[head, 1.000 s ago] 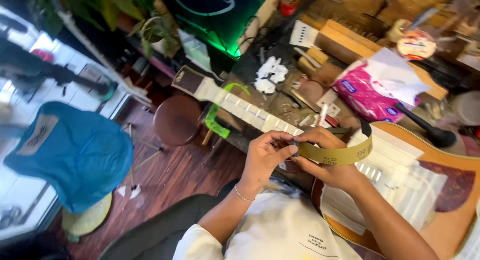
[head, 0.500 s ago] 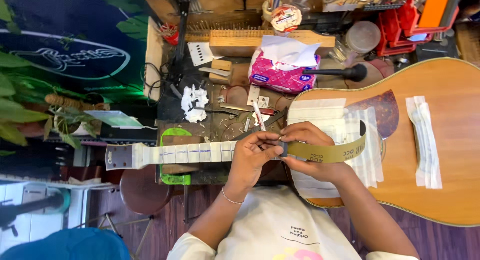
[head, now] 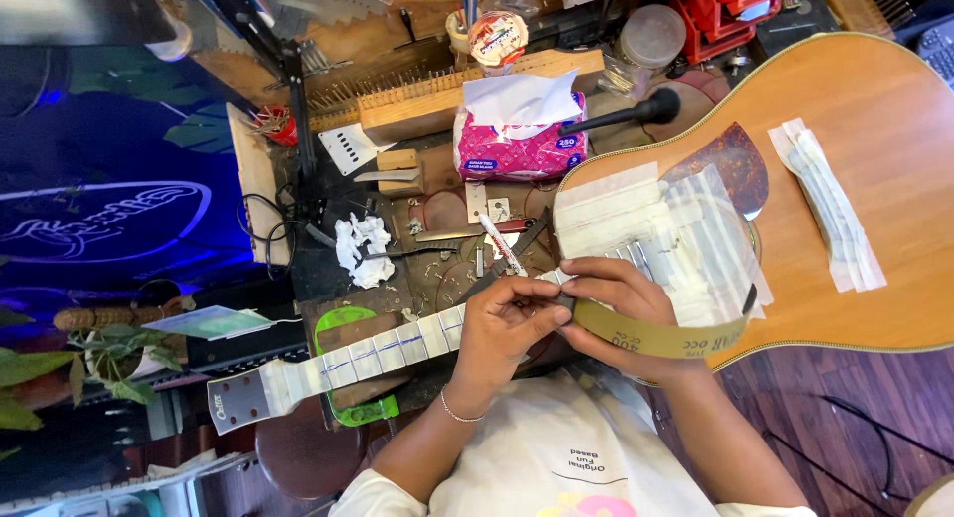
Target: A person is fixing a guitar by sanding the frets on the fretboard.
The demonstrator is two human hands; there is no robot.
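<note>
The sandpaper strip (head: 651, 333) sits pinched between both hands over the acoustic guitar (head: 855, 179), where neck meets body: the left hand (head: 507, 323) closes on its end, and the right hand (head: 621, 308) grips along it. Since a second ago the view has swung from the blue chair to square over the guitar, the grip unchanged. Around lie the masked fretboard (head: 388, 348), tissue pack (head: 517, 140) and cluttered workbench (head: 417, 229), wooden floor below.

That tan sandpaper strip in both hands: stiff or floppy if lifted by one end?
Probably floppy: the sandpaper strip curves in a loop from the left hand around under the right hand. Likely light, since fingertips alone pinch it. Its gritty face probably resists slipping.
</note>
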